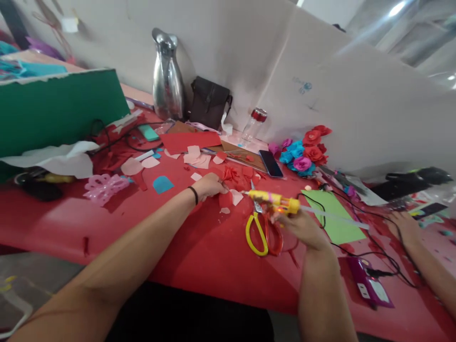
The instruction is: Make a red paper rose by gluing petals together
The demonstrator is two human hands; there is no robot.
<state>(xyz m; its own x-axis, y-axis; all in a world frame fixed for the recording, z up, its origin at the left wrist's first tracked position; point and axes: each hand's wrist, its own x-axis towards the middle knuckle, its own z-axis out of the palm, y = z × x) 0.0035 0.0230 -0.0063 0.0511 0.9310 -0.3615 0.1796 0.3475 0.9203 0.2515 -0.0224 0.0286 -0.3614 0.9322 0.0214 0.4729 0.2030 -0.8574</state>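
My left hand (210,186), a dark band at its wrist, has its fingers pinched together over a red paper petal (225,200). Gripped in my right hand (301,227) is a yellow glue gun (274,200), its nozzle pointing left toward that petal and a pale pink petal (236,196). A clear glue stick (335,217) sticks out of the gun's back end. Scissors (257,232) with one yellow and one red handle lie partly beneath the gun. Just beyond my left fingertips sits a crumpled red paper piece (232,175).
Pink paper petals (199,159), a blue paper piece (163,184) and a phone (270,164) lie on the red table (213,256). Behind stand a steel jug (168,78), a glass jar (254,124) and paper flowers (302,151). A purple power strip (370,282) and another person's hand (404,228) are right.
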